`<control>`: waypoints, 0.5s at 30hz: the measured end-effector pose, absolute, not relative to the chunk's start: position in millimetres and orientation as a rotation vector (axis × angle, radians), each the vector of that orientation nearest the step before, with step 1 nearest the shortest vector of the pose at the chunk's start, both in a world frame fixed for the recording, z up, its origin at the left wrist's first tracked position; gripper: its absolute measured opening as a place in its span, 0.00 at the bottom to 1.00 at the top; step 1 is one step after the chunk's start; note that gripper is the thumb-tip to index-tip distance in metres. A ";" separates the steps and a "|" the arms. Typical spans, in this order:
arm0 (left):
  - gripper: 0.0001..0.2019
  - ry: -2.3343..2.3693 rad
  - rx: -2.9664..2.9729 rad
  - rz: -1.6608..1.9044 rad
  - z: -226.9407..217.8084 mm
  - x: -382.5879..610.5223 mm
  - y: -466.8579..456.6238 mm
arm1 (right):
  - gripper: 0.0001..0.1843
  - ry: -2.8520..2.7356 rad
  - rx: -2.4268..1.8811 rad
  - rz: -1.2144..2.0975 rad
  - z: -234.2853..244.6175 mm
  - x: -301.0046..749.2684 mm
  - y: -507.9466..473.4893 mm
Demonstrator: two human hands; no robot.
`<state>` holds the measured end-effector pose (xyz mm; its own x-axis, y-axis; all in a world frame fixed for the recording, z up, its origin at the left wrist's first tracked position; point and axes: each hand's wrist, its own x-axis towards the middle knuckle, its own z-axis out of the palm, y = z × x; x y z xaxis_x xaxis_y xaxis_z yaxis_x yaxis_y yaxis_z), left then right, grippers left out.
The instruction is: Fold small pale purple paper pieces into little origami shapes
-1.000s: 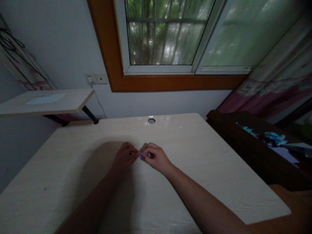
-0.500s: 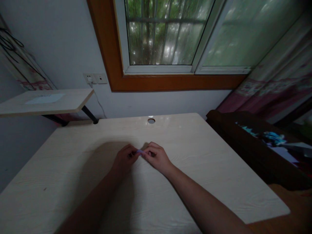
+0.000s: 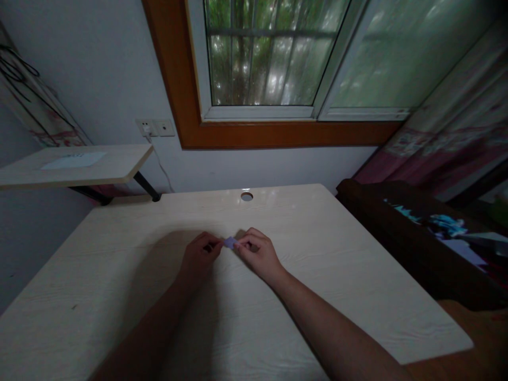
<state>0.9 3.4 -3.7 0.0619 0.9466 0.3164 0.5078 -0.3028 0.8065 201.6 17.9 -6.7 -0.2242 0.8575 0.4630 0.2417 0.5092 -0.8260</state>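
Near the middle of the wood-grain desk (image 3: 325, 259), a small purple piece (image 3: 229, 243) spans the left hand (image 3: 201, 254) and right hand (image 3: 259, 252).
Each hand pinches one end between thumb and fingers, probably to keep so slight a thing steady; its material cannot be told. Both forearms (image 3: 329, 320) slant inward from the near side, fingers curled, fingertips close together.

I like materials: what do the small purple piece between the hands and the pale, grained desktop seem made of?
Small purple piece: perhaps paper or thin plastic, looking flat and matte; too small to tell. Pale, grained desktop: probably laminated board, slightly glossy, given its woodlike grain and reflections.
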 end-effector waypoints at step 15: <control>0.09 1.334 1.916 1.023 -3.2 3.8 0.7 | 0.08 -1.782 -0.864 0.810 -5.6 198.0 15.9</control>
